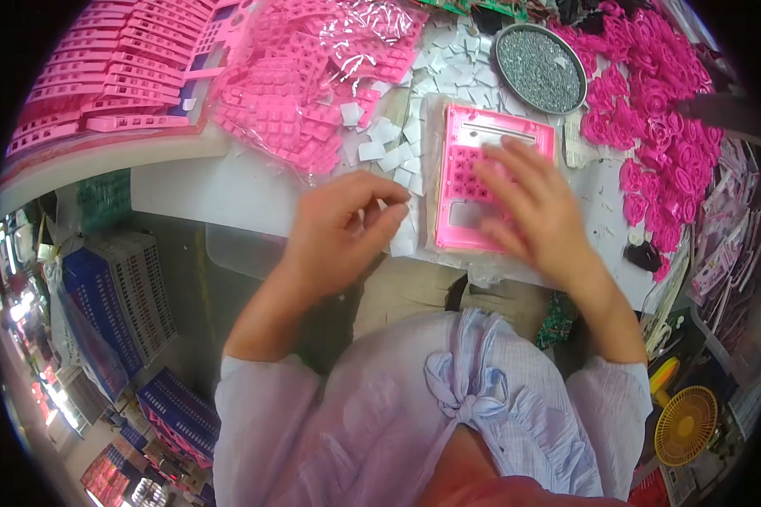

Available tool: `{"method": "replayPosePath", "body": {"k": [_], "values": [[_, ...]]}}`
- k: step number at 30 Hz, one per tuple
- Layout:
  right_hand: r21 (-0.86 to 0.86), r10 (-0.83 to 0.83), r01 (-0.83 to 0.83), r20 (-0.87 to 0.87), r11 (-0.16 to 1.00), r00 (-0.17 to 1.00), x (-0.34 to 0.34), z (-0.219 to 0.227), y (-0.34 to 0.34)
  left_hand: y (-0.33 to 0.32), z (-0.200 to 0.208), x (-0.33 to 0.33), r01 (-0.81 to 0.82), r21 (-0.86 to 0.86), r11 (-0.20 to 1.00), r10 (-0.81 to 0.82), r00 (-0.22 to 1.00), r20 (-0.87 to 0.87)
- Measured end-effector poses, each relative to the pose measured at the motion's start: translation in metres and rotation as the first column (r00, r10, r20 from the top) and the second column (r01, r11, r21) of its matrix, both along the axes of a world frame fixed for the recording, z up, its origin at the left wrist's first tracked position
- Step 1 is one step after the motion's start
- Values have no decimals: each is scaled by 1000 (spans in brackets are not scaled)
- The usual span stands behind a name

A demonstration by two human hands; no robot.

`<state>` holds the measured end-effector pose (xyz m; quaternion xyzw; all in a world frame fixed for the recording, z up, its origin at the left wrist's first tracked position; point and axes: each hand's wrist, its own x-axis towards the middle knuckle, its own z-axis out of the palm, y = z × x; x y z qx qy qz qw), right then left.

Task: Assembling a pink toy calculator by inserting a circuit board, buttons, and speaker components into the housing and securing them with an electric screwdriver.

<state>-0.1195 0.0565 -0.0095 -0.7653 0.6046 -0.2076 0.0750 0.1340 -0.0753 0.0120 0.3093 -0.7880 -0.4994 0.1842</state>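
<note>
A pink plastic casing (448, 230) with a pink rubber keypad (463, 173) in it lies on a wrapped pad at the table's front edge. My right hand (543, 207) is over the casing's right half, fingers spread and slightly blurred; whether they touch it I cannot tell. Left of the casing, my left hand (338, 232) is closed, thumb and forefinger pinched near each other. Anything between those fingertips is too small to make out. Loose white square pieces (380, 131) lie scattered just beyond my left hand.
Pink keypads (279, 110) lie in clear plastic at the back left, near stacked pink casings (144, 59). A round dish of small metal screws (539, 69) stands at the back right. Bright pink coiled parts (651, 110) heap along the right. Blue crates (101, 296) stand lower left.
</note>
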Motion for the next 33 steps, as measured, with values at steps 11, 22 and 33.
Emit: {"method": "replayPosePath", "body": {"k": [11,22,33], "values": [[290,82,-32,-162,956,983,25,-2,7,-207,35,-136,-130,-642,755,514,726,457],[203,57,-37,-96,978,994,26,-7,12,-242,-31,-187,-269,-685,677,535,819,208],[32,-39,-153,998,988,-41,-38,20,-17,-91,79,-141,-450,-861,239,-374,776,-509]]}}
